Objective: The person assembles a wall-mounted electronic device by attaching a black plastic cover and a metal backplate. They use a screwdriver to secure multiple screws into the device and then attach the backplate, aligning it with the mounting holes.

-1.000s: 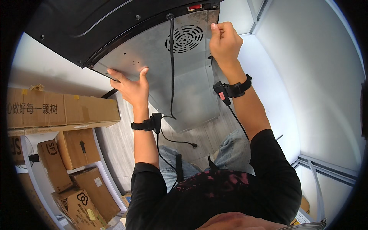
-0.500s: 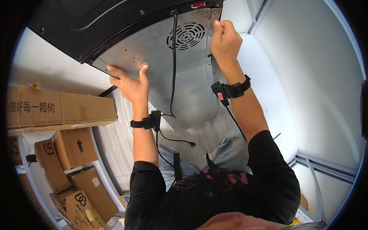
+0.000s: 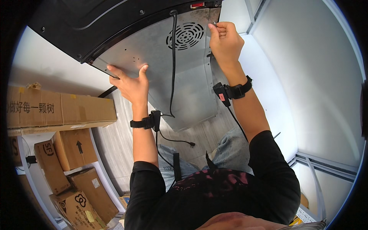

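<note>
A grey sheet-metal panel (image 3: pixel 157 80) with a round slotted vent (image 3: pixel 187 36) hangs below a large black appliance body (image 3: pixel 96 23). At the panel's left edge, my left hand (image 3: pixel 132 86) grips it, thumb on the face and index finger along the rim; its other fingers are partly hidden. Beside the upper right corner, my right hand (image 3: pixel 227 44) pinches a small shiny metal piece (image 3: pixel 215 24) between thumb and index finger, too small to name surely. A black power cord (image 3: pixel 174 57) runs down over the panel from the appliance.
A red switch (image 3: pixel 197 5) sits on the appliance's edge near my right hand. The cord's plug (image 3: pixel 191 144) dangles above the wood-look floor (image 3: pixel 111 145). Cardboard boxes (image 3: pixel 76 149) fill the lower left, with a long carton (image 3: pixel 61 109) above them. White panels (image 3: pixel 322 84) stand on the right.
My right hand has turned slightly and its thumb has drawn back to the left, bringing the small metal piece into sight at the fingertips. My left hand stays put.
</note>
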Available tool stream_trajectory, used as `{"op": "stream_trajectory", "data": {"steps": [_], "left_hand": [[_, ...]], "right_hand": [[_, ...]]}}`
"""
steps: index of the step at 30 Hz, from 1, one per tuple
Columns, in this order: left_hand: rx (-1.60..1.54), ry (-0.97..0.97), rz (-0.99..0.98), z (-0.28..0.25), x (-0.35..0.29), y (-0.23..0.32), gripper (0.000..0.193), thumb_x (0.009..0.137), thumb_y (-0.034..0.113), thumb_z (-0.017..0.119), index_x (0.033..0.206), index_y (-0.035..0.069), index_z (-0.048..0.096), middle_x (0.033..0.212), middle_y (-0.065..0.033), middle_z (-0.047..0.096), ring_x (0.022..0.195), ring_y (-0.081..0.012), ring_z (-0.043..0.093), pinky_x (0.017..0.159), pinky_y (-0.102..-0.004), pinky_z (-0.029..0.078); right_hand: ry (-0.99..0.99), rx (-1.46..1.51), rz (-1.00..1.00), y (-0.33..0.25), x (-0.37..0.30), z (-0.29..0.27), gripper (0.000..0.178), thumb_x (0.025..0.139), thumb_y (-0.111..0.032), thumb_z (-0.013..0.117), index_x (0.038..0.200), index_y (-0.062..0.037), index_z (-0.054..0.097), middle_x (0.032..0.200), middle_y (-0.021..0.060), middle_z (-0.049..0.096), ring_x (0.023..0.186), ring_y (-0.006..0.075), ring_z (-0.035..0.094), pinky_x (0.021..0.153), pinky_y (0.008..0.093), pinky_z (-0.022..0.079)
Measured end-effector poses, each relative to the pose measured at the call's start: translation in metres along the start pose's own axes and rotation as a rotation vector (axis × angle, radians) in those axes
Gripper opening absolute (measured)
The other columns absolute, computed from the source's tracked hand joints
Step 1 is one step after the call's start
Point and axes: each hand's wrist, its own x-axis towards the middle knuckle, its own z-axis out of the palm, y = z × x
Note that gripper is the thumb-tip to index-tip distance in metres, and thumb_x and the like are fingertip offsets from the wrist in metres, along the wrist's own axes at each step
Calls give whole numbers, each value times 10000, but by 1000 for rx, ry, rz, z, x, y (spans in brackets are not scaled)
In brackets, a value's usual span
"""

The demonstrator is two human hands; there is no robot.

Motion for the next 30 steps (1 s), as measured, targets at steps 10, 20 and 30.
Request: {"op": "stream_trajectory", "data": {"steps": [10,20,30], "left_hand": [[19,-49,-56,0,0,0,1253,683,510,775,1470,92,-106,1287,-343,301,1115,-470,454,846,-455,474],[11,17,12,3,0,-4,1253,681,503,778,1471,96,-105,1278,-357,300,1106,-473,460,850,-451,470],[9,-1,1,4,-1,-6,1255,679,529,770,1472,92,-98,1270,-340,320,1113,-465,456,844,-456,470]], "right_hand": [[-43,-8,-68,4,6,-1,92,765,-70,686,764,-34,602,600,64,634,500,188,618,457,274,472],[-117,-11,-152,7,14,-6,91,712,-5,653,769,-31,588,598,58,627,498,176,614,468,265,487],[-104,-86,-226,10,7,-4,105,702,13,640,769,-44,583,583,46,599,480,162,578,457,259,464]]}}
